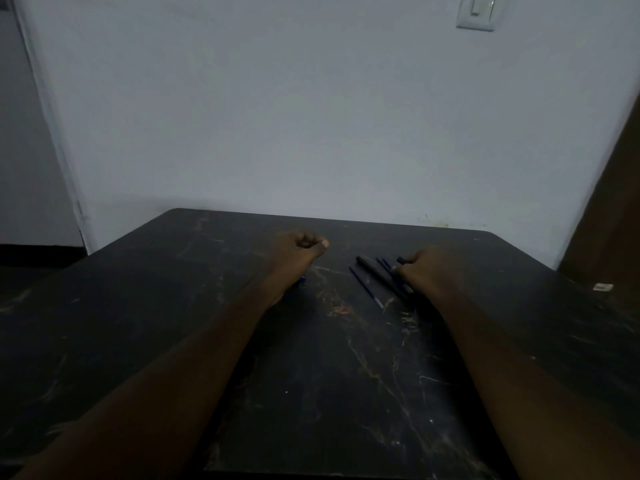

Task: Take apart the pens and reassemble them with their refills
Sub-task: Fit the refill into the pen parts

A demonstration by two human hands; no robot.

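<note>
My left hand (298,251) is curled into a fist on the dark table (311,358), thumb on top. A short blue pen part (302,279) sticks out under its heel; the rest is hidden. My right hand (427,268) grips a dark pen piece (401,260) whose end pokes out past the fingers. Between the hands lie a dark pen barrel (372,270), a thin blue refill (366,287) and further blue pieces (383,263), all slanting from far left to near right. The light is dim and small details are unclear.
A pale wall with a light switch (479,10) stands right behind the table's far edge. A brown door or panel (609,209) borders the right side. A small white scrap (603,287) lies at the table's right edge.
</note>
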